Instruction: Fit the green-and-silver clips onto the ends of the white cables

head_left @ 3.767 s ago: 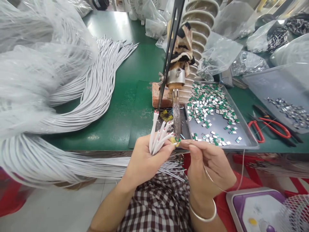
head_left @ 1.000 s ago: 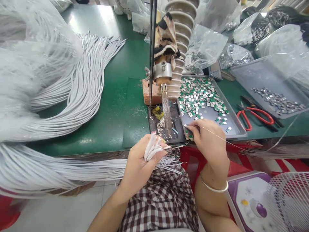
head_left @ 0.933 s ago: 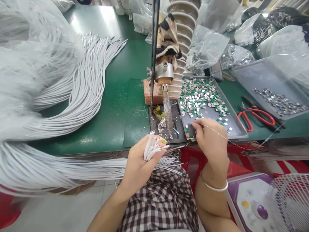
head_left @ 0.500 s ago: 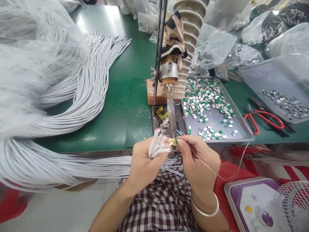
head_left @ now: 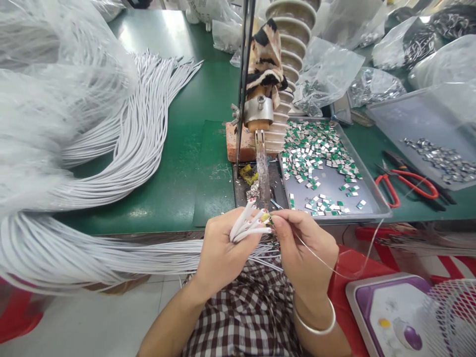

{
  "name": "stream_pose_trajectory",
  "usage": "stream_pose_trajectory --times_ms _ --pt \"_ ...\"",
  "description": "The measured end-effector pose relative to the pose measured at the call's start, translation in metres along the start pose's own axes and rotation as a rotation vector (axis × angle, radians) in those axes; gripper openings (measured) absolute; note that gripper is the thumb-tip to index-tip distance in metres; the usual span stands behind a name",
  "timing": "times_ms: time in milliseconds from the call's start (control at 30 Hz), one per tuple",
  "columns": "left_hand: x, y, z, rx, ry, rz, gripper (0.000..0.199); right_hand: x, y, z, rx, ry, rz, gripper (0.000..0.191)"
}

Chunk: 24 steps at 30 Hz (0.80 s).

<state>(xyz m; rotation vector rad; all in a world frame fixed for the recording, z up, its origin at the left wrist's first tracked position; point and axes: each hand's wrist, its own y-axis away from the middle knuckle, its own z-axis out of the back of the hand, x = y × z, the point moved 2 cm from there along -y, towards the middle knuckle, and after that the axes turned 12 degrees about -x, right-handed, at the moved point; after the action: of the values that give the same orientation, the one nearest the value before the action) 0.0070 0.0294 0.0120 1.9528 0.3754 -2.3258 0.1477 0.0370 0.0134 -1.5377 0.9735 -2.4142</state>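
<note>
Several white cables (head_left: 243, 225) are clasped in my left hand (head_left: 225, 250), their stripped ends with reddish cores fanning out toward the right. My right hand (head_left: 308, 250) is closed in a pinch on a thin silvery solder wire (head_left: 316, 254), which trails back over the palm to the right. A tiny green piece, like a small circuit board, shows at the right fingertips beside a yellow fingertip covering; what holds it is partly hidden. Just above both hands, the clamped soldering iron (head_left: 262, 171) points down, its tip close to the cable ends and partly hidden behind them.
A metal tray (head_left: 297, 196) of small green-and-white boards stands right of the iron, beside red-handled pliers (head_left: 416, 181). Another tray (head_left: 394, 111) holds metal parts. Long white cable bundles (head_left: 145, 148) cover the left. A brick (head_left: 238, 144) and ribbed hose (head_left: 293, 44) stand behind.
My left hand has turned slightly, and the white cable ends have shifted right toward my right fingertips. My right hand stays nearly in place, still pinching the solder wire.
</note>
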Motion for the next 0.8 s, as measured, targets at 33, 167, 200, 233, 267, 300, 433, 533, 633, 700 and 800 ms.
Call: stream_pose_trajectory --times_ms 33,167,200,233,267,300,433,533,633,700,800 --pt "0.000 0.000 0.000 -0.001 0.000 -0.003 0.021 0.000 0.000 0.000 0.002 -0.005 0.000 0.010" --pt "0.000 -0.001 0.000 -0.005 -0.014 -0.011 0.022 0.001 0.001 0.000 0.000 -0.021 -0.014 0.010" --pt "0.000 -0.001 0.000 -0.006 -0.018 -0.013 0.022 0.001 0.001 0.000 0.000 -0.022 -0.016 0.010" --pt "0.000 -0.001 0.000 -0.006 -0.019 -0.016 0.022 0.001 0.000 0.000 -0.001 -0.021 -0.015 0.010" --pt "0.000 -0.001 0.000 -0.009 -0.021 -0.020 0.022 0.000 0.000 0.000 -0.001 -0.018 -0.009 0.010" --pt "0.000 -0.001 0.000 -0.010 -0.021 -0.023 0.022 0.000 0.000 0.001 -0.004 -0.013 -0.002 0.010" --pt "0.000 -0.001 0.000 -0.011 -0.015 -0.031 0.019 0.000 0.003 0.001 0.002 0.027 0.054 0.011" --pt "-0.001 -0.002 0.001 -0.027 -0.018 -0.031 0.017 -0.001 0.006 0.002 -0.119 0.033 0.094 0.022" --pt "-0.004 -0.004 0.003 -0.054 -0.033 -0.028 0.020 0.002 0.008 0.004 -0.239 -0.007 0.194 0.024" --pt "-0.006 -0.004 0.004 -0.057 -0.031 -0.021 0.021 0.006 0.007 0.004 -0.242 0.029 0.282 0.023" --pt "-0.009 -0.007 0.005 -0.062 -0.015 -0.010 0.021 0.010 0.004 0.004 -0.236 0.124 0.365 0.028"
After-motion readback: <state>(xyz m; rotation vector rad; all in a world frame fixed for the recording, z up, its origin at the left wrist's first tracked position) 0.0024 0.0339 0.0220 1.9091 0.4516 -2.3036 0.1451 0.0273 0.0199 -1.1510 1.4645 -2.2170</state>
